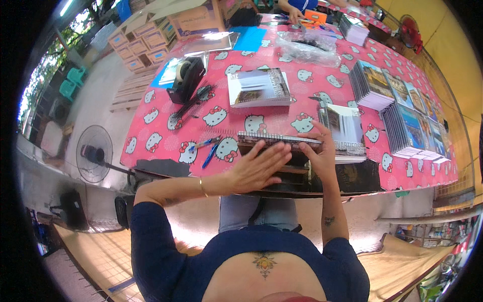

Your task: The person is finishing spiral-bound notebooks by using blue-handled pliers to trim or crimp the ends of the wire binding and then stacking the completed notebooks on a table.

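Observation:
At the table's near edge lies a notebook (261,138) with its bound edge facing away from me. A thin spiral coil (219,132) runs along that edge and sticks out past its left end. My left hand (264,166) rests flat on the notebook, fingers stretched out. At the right end of the bound edge, my right hand (319,151) grips the notebook between thumb and fingers. Beyond it sits a short stack of spiral notebooks (259,88) with a waterfall picture on the cover. Another such stack (344,131) is just right of my right hand.
Pens (211,151) lie left of my left hand. A black tape dispenser (187,80) stands farther left, near loose black coils (193,105). Stacked notebooks (375,85) fill the right side. Clear plastic wrap (309,48) and a co-worker's hand (294,15) are at the far side.

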A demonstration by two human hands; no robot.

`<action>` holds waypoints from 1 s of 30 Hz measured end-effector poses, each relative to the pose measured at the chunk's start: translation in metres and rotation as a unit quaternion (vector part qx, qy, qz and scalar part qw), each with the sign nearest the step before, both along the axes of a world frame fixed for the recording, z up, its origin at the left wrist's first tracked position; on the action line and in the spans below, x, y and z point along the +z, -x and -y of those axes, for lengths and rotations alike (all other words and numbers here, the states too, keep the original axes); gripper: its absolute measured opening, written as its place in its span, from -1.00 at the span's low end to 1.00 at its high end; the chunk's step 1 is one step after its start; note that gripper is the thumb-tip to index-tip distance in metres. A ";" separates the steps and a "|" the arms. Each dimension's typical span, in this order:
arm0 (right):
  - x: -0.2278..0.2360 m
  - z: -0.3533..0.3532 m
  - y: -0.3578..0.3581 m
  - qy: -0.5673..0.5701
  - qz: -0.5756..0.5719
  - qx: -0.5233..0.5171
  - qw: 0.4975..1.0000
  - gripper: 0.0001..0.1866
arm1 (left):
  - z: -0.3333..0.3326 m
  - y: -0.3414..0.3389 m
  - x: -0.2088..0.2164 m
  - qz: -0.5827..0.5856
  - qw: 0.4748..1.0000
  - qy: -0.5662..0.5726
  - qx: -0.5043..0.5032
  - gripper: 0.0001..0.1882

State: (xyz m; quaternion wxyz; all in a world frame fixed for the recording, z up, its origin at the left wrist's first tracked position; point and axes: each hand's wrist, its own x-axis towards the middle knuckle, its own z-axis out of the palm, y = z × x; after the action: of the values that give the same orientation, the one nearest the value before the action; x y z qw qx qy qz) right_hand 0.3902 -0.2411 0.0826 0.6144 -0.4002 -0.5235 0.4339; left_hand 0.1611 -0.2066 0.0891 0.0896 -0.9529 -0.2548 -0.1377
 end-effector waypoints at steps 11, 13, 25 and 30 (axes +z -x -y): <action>-0.016 -0.003 0.013 -0.004 0.008 -0.061 0.998 -0.55 | -0.021 -0.018 0.039 0.070 0.992 -0.004 0.104 -0.08; -0.019 -0.003 0.014 -0.011 0.014 -0.056 0.998 -0.60 | -0.008 -0.014 0.027 0.064 0.995 0.007 0.080 -0.09; -0.030 -0.001 0.019 -0.013 -0.002 -0.060 0.998 -0.61 | 0.005 -0.011 -0.013 0.055 0.990 -0.046 0.118 -0.07; -0.024 0.002 0.017 -0.009 -0.042 -0.011 0.999 -0.61 | 0.012 0.000 -0.037 0.011 1.000 -0.027 0.005 -0.11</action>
State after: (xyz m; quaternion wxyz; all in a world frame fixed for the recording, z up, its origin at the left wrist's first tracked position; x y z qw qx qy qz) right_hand 0.3736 -0.2432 0.0591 0.6440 -0.3816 -0.4973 0.4387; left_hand 0.1616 -0.2186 0.0517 0.1133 -0.9473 -0.2566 -0.1546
